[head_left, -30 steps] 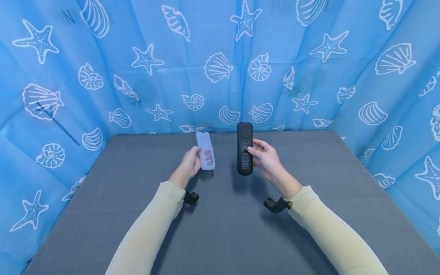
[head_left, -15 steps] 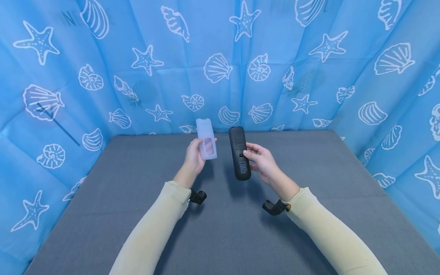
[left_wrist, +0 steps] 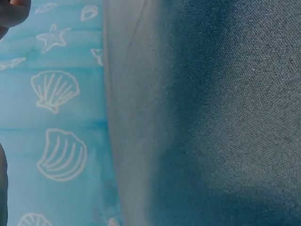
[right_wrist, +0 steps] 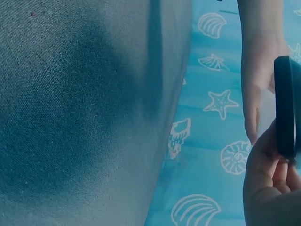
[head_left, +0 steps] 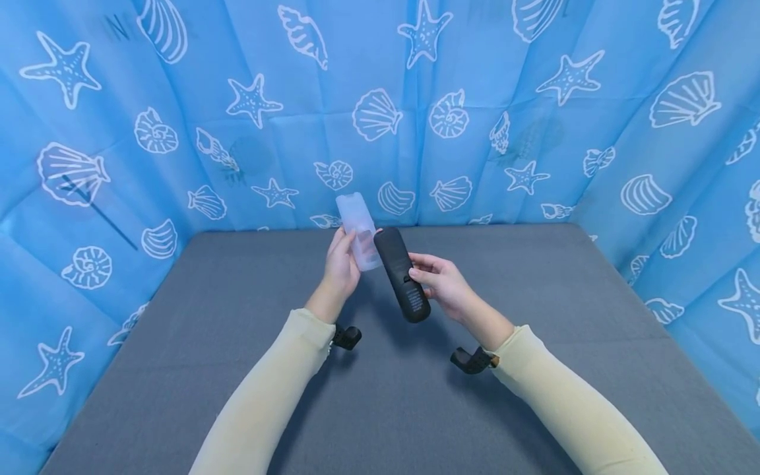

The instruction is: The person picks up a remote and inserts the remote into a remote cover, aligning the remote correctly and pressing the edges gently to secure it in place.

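Note:
My left hand (head_left: pixel 342 265) grips a translucent whitish sleeve-like cover (head_left: pixel 355 214) with a rectangular cut-out near its lower end. To its right, my right hand (head_left: pixel 445 285) pinches a black remote control (head_left: pixel 399 267) along its right edge, thumb on the back face where small white print shows. The remote leans with its top toward the left and overlaps the lower right of the cover in the head view. In the right wrist view the remote (right_wrist: pixel 284 108) is seen edge-on, with the left hand (right_wrist: pixel 263 70) behind it. The left wrist view catches only bits of fingers at its left edge.
A table under grey cloth (head_left: pixel 380 396) spreads below both hands, which cast shadows on it. Blue curtains (head_left: pixel 309 132) printed with white shells and starfish hang behind and at both sides. Black wrist mounts (head_left: pixel 472 361) stick out inward from the sleeves.
The left hand has raised the cover and moved it slightly right. The right hand has brought the remote left and tilted its top leftward, so the two now overlap in the head view.

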Motion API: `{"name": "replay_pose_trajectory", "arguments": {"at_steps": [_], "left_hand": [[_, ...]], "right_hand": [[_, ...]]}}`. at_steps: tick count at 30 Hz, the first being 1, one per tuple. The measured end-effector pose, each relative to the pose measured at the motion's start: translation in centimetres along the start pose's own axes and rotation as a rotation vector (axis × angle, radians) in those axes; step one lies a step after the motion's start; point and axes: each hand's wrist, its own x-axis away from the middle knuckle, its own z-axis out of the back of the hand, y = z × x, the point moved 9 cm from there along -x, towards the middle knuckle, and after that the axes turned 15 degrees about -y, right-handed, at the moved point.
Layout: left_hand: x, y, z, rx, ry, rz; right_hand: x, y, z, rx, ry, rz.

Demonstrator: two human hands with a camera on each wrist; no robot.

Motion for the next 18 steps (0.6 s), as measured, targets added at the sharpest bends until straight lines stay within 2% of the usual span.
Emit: {"name": "replay_pose_trajectory", "arguments": {"at_steps": [6,10,18], "left_hand": [[-0.2,0.0,-1.0,-0.038,-0.083,0.006],[-0.3,0.1,-1.4,-0.081,-0.107,0.012],[0.0,0.4,-2.0,-0.152,-0.132,0.020]], "right_hand": [[-0.2,0.1,-0.9,0.033,-0.085,0.014],[-0.3,0.1,-1.1,0.041,-0.106,0.014],[-0.2,0.1,-0.5,0.068,-0.024,0.008]]}}
